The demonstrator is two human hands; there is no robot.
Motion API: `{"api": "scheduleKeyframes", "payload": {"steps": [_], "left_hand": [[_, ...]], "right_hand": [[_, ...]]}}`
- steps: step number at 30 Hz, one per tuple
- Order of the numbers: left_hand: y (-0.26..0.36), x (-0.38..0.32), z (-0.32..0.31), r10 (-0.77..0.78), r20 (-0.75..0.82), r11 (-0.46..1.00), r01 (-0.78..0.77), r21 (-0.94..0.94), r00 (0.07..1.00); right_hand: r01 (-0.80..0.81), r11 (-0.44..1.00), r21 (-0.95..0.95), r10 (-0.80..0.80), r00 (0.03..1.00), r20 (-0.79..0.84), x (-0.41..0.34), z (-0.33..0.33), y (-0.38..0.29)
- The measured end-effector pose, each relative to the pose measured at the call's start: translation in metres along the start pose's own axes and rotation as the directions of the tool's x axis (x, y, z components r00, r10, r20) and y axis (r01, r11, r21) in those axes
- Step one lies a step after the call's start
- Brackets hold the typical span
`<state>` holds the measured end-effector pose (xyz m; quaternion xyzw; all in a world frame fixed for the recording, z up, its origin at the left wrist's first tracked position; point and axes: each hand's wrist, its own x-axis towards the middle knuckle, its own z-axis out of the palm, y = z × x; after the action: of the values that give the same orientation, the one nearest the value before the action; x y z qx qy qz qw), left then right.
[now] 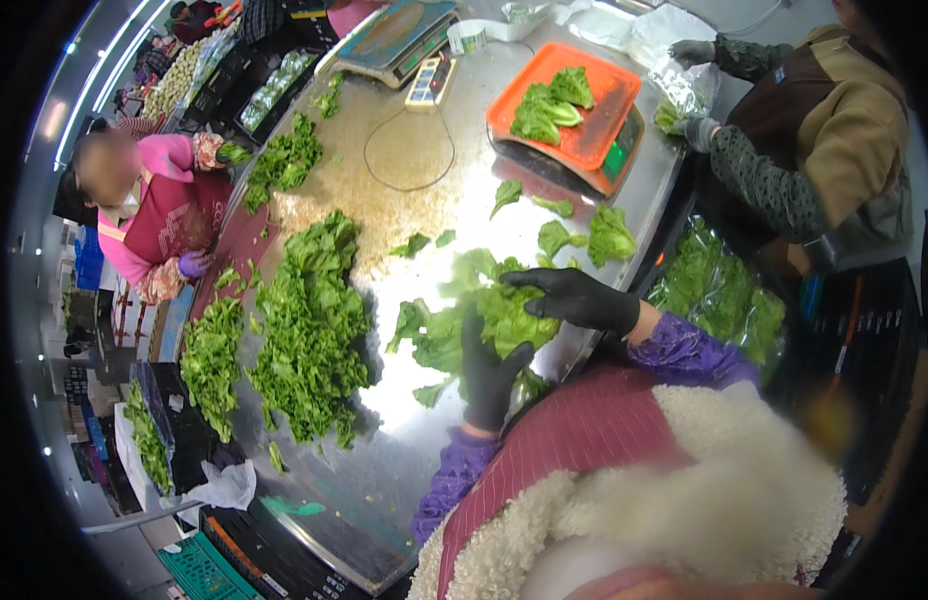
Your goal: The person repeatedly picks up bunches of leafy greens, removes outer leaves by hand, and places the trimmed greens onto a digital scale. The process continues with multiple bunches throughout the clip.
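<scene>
My left hand [490, 371], in a black glove, holds the near side of a leafy green lettuce head [509, 315], its fingers spread against the leaves. From the right, my right hand [584, 298], also black-gloved, rests its fingers on the top of the same lettuce. Loose lettuce leaves [557, 236] lie just beyond my hands on the shiny metal table [336, 510]. To the left stands a big heap of leafy lettuce [306, 330]. Beyond the loose leaves, an orange tray [614, 97] on a digital scale [625, 154] bears several pieces of lettuce.
A co-worker [816, 127] at the right holds a clear bag with greens. Another person [163, 187] stands across the table at the left. A second scale [392, 37] and a power strip [431, 82] with a looped cable are at the far end. Bagged lettuce [719, 292] fills a crate at the right.
</scene>
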<state>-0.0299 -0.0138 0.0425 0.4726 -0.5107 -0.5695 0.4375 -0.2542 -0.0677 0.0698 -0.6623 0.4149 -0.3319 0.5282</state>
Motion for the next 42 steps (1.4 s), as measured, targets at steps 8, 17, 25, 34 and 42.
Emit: {"api": "scheduleKeyframes", "payload": {"steps": [8,17,25,34,42], "left_hand": [[-0.023,0.006,-0.025,-0.017,-0.14,0.998,0.025,0.056,0.99],[-0.049,-0.004,-0.034,-0.242,-0.293,0.97,0.241,-0.041,0.925],[-0.043,-0.016,-0.046,-0.183,-0.361,0.973,0.115,-0.202,0.915],[-0.058,-0.027,-0.178,0.398,-0.796,0.756,0.328,0.566,0.456],[-0.026,0.007,-0.274,0.406,-0.697,0.518,0.479,0.708,0.591]], "right_hand": [[0.252,0.921,-0.296,-0.384,0.47,-0.795,0.073,-0.191,0.066],[-0.598,0.725,-0.342,-0.191,0.302,-0.934,0.143,-0.361,0.176],[-0.36,-0.082,-0.929,-0.798,0.582,-0.155,0.137,-0.47,0.301],[-0.211,0.781,-0.588,-0.384,0.58,-0.719,0.003,-0.308,0.26],[-0.092,0.995,0.043,0.1,0.794,-0.6,-0.04,-0.032,0.137]]}}
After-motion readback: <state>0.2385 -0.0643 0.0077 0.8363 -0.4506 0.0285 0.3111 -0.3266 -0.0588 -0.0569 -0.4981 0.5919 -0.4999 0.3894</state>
